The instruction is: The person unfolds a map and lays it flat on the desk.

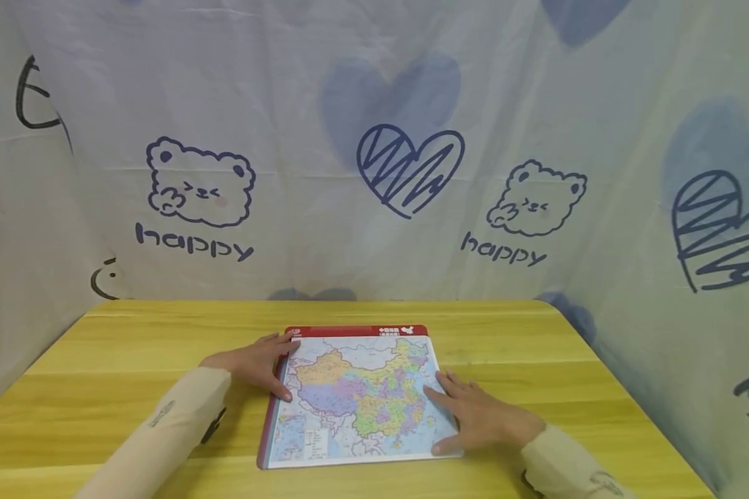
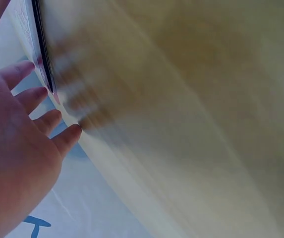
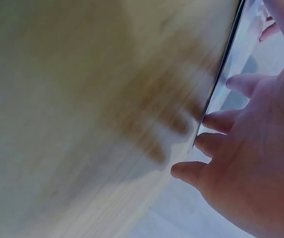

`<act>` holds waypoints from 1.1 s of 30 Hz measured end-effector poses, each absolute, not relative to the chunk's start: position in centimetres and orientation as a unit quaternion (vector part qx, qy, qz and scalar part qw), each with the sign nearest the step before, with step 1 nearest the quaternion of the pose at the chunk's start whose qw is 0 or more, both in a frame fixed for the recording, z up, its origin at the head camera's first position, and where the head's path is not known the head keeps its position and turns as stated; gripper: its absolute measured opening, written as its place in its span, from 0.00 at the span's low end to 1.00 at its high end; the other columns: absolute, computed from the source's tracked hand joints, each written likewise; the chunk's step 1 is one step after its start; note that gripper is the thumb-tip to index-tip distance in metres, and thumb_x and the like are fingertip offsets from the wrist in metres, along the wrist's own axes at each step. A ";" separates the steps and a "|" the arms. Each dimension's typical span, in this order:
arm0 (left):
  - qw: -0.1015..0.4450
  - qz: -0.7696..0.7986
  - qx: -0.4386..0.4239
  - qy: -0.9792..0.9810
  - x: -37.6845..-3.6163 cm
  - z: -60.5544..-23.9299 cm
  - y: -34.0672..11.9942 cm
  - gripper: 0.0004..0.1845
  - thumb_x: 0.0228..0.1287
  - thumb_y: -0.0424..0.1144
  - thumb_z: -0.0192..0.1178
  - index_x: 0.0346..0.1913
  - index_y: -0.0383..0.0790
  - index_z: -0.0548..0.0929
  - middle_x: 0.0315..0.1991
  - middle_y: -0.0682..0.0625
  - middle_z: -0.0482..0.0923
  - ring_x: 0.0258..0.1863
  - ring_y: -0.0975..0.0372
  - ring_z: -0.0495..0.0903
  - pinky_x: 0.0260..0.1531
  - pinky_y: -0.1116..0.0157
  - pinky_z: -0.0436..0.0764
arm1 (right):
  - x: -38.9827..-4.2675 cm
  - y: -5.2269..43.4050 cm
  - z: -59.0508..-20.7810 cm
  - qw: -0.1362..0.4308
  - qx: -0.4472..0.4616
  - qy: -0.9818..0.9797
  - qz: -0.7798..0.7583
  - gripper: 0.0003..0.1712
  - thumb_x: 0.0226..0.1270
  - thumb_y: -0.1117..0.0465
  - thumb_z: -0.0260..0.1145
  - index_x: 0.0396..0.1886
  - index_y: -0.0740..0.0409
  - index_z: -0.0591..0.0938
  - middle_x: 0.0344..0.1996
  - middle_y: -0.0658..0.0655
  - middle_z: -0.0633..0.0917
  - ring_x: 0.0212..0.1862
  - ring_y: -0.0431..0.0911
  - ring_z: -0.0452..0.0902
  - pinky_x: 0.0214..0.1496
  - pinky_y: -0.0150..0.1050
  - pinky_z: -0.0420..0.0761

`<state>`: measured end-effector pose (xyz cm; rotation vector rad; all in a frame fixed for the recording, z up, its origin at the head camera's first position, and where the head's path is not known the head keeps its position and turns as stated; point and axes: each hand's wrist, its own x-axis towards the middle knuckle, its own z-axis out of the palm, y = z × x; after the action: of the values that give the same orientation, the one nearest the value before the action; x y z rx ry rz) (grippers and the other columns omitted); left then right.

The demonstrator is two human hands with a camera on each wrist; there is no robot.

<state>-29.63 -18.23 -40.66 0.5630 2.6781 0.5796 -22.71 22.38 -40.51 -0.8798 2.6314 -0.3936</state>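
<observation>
On the yellow wooden worktop (image 1: 131,346), a flat map board (image 1: 356,402) lies face up near the person's edge, about the middle of the head view. It has a red band along its far side and a dark strip down its left side, and its face is a coloured map with a small inset at its 7 o'clock corner. Behind the worktop, from 9 o'clock round to 3 o'clock, hangs a pale cloth backdrop (image 1: 324,229) printed with bears, the word "happy" and blue hearts. Nothing stands between the hands and the board.

At 9 o'clock of the board, the left hand (image 1: 256,360) comes in from a beige sleeve (image 1: 162,430) that runs up from the lower left. Its fingers are spread and fairly straight: the fingertips reach the board's far left corner by the red band, and the thumb lies along the left edge. The grip is open, resting on the board rather than curled round it. The left wrist view is blurred; it shows the left hand (image 2: 13,148) with fingers spread beside the board's dark edge (image 2: 42,54).

At 4 o'clock of the board, the right hand (image 1: 474,419) lies flat on the map's right side, fingers straight and pointing toward 10 o'clock. Its grip is open too, pressing on the surface. The right wrist view, also blurred, shows straight fingers (image 3: 216,121) touching the board's thin edge.
</observation>
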 end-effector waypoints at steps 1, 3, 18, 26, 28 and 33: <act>0.170 0.201 0.198 0.944 -29.7 -40.7 -18.2 0.58 0.39 0.57 0.76 0.74 0.39 0.61 0.75 0.37 0.50 0.72 0.38 0.43 0.63 0.35 0.52 | -22.7 22.4 -40.5 0.169 -0.309 0.926 -0.134 0.55 0.58 0.34 0.65 0.75 0.62 0.58 0.74 0.71 0.48 0.73 0.66 0.39 0.67 0.69 0.47; 0.170 0.198 0.196 0.945 -29.7 -40.6 -18.2 0.58 0.39 0.57 0.76 0.74 0.40 0.61 0.75 0.37 0.50 0.72 0.38 0.43 0.63 0.34 0.52 | -22.7 22.4 -40.4 0.170 -0.308 0.927 -0.129 0.55 0.59 0.34 0.65 0.74 0.61 0.58 0.74 0.71 0.48 0.73 0.66 0.39 0.67 0.69 0.47; 0.168 0.165 0.205 0.950 -28.9 -40.7 -18.7 0.58 0.39 0.61 0.74 0.73 0.40 0.61 0.75 0.38 0.50 0.71 0.35 0.43 0.61 0.32 0.52 | -23.8 22.6 -40.1 0.177 -0.295 0.931 -0.124 0.53 0.56 0.33 0.67 0.74 0.56 0.62 0.75 0.66 0.52 0.73 0.66 0.41 0.67 0.70 0.45; 0.158 0.147 0.208 0.954 -28.6 -41.1 -19.0 0.59 0.38 0.64 0.73 0.73 0.39 0.61 0.74 0.36 0.50 0.71 0.35 0.44 0.62 0.33 0.52 | -25.1 22.1 -39.9 0.192 -0.274 0.932 -0.143 0.52 0.51 0.40 0.74 0.73 0.55 0.65 0.74 0.65 0.53 0.73 0.65 0.41 0.69 0.67 0.43; 0.154 0.145 0.213 0.954 -28.6 -41.2 -19.0 0.60 0.39 0.64 0.73 0.73 0.37 0.60 0.74 0.35 0.49 0.71 0.35 0.44 0.63 0.35 0.51 | -25.5 22.0 -39.8 0.192 -0.272 0.931 -0.150 0.52 0.50 0.42 0.76 0.72 0.56 0.66 0.74 0.66 0.54 0.73 0.66 0.41 0.69 0.67 0.42; 0.157 0.147 0.210 0.954 -28.4 -41.3 -18.6 0.61 0.38 0.63 0.73 0.74 0.37 0.58 0.75 0.35 0.48 0.72 0.37 0.43 0.67 0.38 0.46 | -26.5 22.3 -39.8 0.188 -0.275 0.930 -0.153 0.51 0.49 0.47 0.77 0.71 0.59 0.67 0.73 0.66 0.55 0.73 0.67 0.42 0.68 0.67 0.42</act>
<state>-28.44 -18.60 -41.34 0.6013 2.7300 0.4202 -26.55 22.31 -39.81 -0.7731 2.6171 -0.4304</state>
